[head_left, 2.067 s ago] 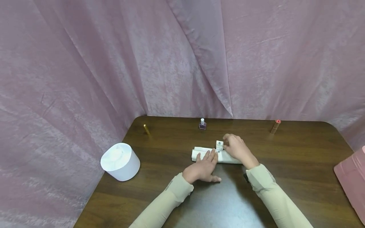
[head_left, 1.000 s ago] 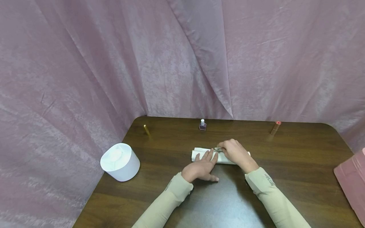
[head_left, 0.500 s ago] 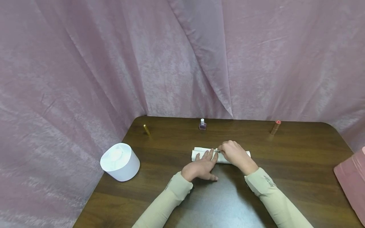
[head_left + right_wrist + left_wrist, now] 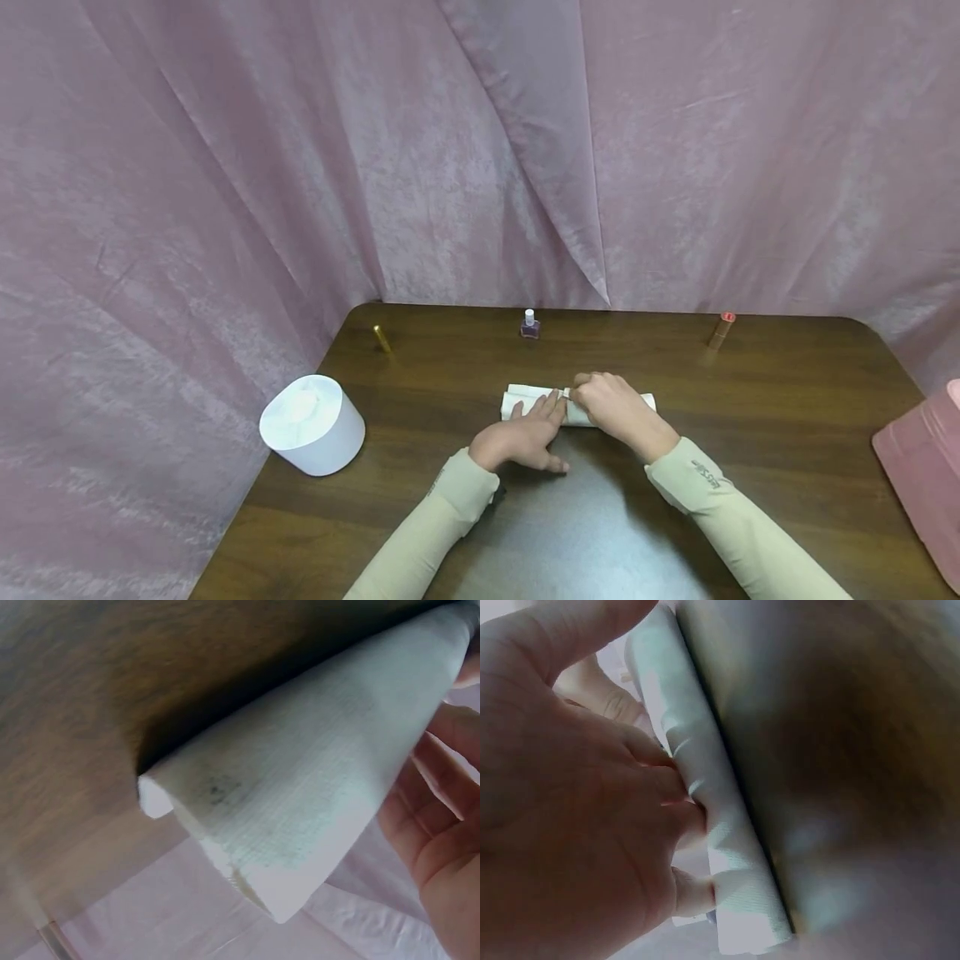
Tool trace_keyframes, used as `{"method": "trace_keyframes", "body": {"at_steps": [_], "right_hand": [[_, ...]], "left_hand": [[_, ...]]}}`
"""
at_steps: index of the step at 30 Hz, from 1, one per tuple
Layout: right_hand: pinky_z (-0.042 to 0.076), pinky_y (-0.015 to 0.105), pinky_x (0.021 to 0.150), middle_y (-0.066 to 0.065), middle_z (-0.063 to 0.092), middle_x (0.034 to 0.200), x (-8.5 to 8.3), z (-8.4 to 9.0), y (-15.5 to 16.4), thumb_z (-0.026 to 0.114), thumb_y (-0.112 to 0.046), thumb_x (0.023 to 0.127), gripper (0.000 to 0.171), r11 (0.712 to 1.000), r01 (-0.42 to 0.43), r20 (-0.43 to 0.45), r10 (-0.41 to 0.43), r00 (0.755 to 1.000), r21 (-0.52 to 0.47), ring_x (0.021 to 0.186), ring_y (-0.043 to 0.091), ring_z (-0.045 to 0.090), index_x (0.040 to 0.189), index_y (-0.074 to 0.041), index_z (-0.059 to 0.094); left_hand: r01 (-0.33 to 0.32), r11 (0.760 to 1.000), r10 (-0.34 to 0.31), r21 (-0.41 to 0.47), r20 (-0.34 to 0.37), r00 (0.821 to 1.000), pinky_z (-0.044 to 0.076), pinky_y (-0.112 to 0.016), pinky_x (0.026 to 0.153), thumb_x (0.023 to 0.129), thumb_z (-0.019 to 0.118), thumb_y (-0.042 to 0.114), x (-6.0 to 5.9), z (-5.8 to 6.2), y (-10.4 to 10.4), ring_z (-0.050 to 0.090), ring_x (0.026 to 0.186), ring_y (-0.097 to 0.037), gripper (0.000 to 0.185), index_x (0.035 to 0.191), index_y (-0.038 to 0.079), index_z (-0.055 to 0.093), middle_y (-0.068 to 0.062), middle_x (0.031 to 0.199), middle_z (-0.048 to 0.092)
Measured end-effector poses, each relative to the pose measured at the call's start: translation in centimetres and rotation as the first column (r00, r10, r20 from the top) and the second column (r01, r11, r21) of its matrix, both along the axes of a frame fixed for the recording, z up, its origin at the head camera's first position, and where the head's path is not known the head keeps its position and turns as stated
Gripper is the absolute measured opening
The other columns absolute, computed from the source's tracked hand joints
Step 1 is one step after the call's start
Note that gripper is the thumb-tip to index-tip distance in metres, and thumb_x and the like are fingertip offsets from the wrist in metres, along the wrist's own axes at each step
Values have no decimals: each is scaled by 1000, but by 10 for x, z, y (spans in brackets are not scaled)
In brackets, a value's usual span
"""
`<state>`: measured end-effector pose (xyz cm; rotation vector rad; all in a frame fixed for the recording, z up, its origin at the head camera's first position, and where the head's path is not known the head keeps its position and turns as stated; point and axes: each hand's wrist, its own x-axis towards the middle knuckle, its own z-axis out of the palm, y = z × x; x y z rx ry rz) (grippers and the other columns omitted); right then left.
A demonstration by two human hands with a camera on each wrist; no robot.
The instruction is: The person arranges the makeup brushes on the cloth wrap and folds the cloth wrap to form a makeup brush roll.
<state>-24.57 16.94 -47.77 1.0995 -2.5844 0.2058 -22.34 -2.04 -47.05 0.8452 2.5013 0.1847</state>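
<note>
A white rolled-up fabric pouch (image 4: 513,404) lies crosswise on the brown table, its long side facing me. My left hand (image 4: 522,439) rests on its left half, fingers spread and pressing the cloth; the left wrist view shows this hand (image 4: 592,817) along the roll (image 4: 751,904). On the right half, my right hand (image 4: 621,410) has its fingertips curled at the pouch's small snap tab (image 4: 567,393), pinching it near the left fingertips. The snap itself is hidden under the fingers. In the right wrist view the pouch's open end (image 4: 300,765) fills the middle.
A white drum-shaped object (image 4: 322,433) stands at the table's left edge. Along the back are a small gold tube (image 4: 382,338), a purple nail polish bottle (image 4: 530,328) and a lipstick-like tube (image 4: 721,332). A pink case (image 4: 922,475) is at right; pink curtains (image 4: 480,167) hang behind.
The snap tab stood up behind the pouch; my right hand has folded it down toward me onto the roll. My left hand has stayed nearly in place.
</note>
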Motion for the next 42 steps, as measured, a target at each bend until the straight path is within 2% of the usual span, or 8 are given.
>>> {"method": "trace_keyframes", "body": {"at_steps": [4, 13, 21, 27, 31, 33, 36, 42], "right_hand": [[49, 39, 50, -2, 57, 72, 0, -1, 0, 67, 11, 67, 22, 1000, -30, -21, 30, 999, 9, 57, 22, 58, 72, -10, 70], [51, 39, 51, -1, 57, 76, 1, 0, -4, 72, 3, 75, 15, 998, -3, -74, 8, 997, 56, 62, 24, 62, 78, -12, 74], [51, 40, 49, -1, 54, 77, 3, -5, 0, 72, 0, 79, 12, 998, 21, -73, -16, 997, 61, 62, 24, 60, 79, -11, 75], [52, 42, 55, 2, 63, 84, 3, -1, 5, 69, 8, 79, 21, 999, 26, 131, -21, 991, -35, 66, 25, 63, 85, -11, 77], [53, 39, 62, 3, 68, 90, 2, 0, 14, 66, 14, 79, 31, 989, 56, 249, -21, 968, -135, 75, 23, 66, 97, -8, 79], [53, 39, 65, 4, 70, 92, 1, 1, 20, 63, 15, 79, 34, 982, 84, 297, -31, 954, -166, 78, 23, 67, 100, -6, 79], [54, 42, 72, 8, 73, 96, -1, 3, 27, 63, 14, 81, 30, 973, 133, 365, -56, 929, -189, 86, 26, 69, 102, -3, 78], [54, 45, 76, 12, 74, 101, -2, 9, 36, 65, 6, 84, 22, 960, 209, 500, -91, 861, -186, 89, 26, 68, 103, 1, 75]], "left_hand": [[10, 1000, -10, -7, 11, 1000, 11, -52, 121, 93, 69, 47, 0, 0, 0, 4, 155, -25, 98, 162, 3, 14, -14, 169, 1], [18, 1000, -18, 6, 10, 1000, 11, -52, 121, 93, 70, 47, -4, 0, 0, 4, 155, -25, 100, 162, 3, 12, -13, 169, 2], [-14, 1000, 13, 27, 40, 999, 11, -50, 121, 93, 71, 44, -9, 3, 4, 6, 155, -23, 98, 161, 1, 15, -16, 169, 5], [-41, 999, 41, 25, 17, 999, 16, -50, 121, 97, 65, 40, -10, 2, 3, 14, 154, -22, 85, 159, 1, 23, -14, 168, 15], [-36, 998, 41, 52, -100, 994, 36, -49, 110, 98, 66, 30, -13, 2, 5, 41, 141, -22, 60, 146, 2, 43, -12, 154, 43], [-23, 997, 36, 77, -168, 985, 45, -45, 97, 97, 67, 25, -16, 2, 6, 55, 125, -23, 42, 132, 5, 52, -9, 138, 55], [-6, 994, 31, 105, -240, 970, 47, -39, 80, 98, 64, 17, -21, 2, 7, 61, 105, -24, 22, 116, 9, 57, -5, 118, 59], [-44, 989, 81, 139, -276, 958, 48, -40, 75, 98, 56, 6, -34, 2, 9, 61, 101, -27, 16, 110, 10, 64, -5, 114, 63]]}}
